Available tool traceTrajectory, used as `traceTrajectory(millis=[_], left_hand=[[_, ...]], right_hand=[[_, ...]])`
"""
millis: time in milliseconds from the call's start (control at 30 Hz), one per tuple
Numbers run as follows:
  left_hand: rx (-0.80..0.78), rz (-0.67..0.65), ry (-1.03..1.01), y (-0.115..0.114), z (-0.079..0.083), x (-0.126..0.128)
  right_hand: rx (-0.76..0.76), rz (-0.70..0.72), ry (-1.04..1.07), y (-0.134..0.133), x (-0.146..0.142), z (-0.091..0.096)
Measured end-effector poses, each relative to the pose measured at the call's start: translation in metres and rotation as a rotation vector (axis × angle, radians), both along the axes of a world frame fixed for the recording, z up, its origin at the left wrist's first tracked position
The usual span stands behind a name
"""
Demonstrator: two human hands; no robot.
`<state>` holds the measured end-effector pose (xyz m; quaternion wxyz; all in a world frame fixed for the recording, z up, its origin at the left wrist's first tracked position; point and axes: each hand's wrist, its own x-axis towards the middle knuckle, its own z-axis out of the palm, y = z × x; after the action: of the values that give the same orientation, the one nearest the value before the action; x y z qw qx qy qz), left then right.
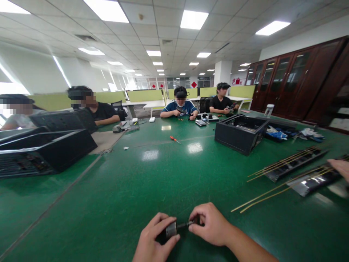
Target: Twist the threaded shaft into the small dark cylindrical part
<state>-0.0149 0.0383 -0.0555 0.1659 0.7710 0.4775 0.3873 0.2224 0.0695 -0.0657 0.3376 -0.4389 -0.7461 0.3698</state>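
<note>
Low in the head view, a dark metal cylinder with a thin shaft (171,230) is held just above the green table (131,203). My left hand (156,240) is closed around its thick, silvery end, thumb below and fingers above. At the shaft's other end, my right hand (208,223) pinches the tip between thumb and fingers. The exact kind of part is not clear, and its ends are partly covered by my fingers.
Thin yellow rods (268,191) lie over black strips (313,182) on the right, near another person's hand (340,168). A black computer case (231,136) and an orange screwdriver (173,138) are farther back. More black cases (54,153) stand left. Several people sit around.
</note>
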Motion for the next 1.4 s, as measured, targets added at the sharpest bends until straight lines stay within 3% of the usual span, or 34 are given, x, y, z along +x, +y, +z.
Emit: traceTrajectory(millis=[1067, 1200, 1400], left_hand=[[-0.130, 0.067, -0.002, -0.001, 0.011, 0.003], [-0.168, 0.094, -0.010, 0.000, 0.015, 0.004], [-0.277, 0.132, -0.020, 0.006, 0.013, 0.006]], right_hand=[[-0.025, -0.007, -0.021, 0.008, 0.010, 0.002], [-0.033, -0.050, -0.034, 0.011, 0.013, 0.002], [-0.077, -0.223, -0.027, 0.017, 0.011, -0.007]])
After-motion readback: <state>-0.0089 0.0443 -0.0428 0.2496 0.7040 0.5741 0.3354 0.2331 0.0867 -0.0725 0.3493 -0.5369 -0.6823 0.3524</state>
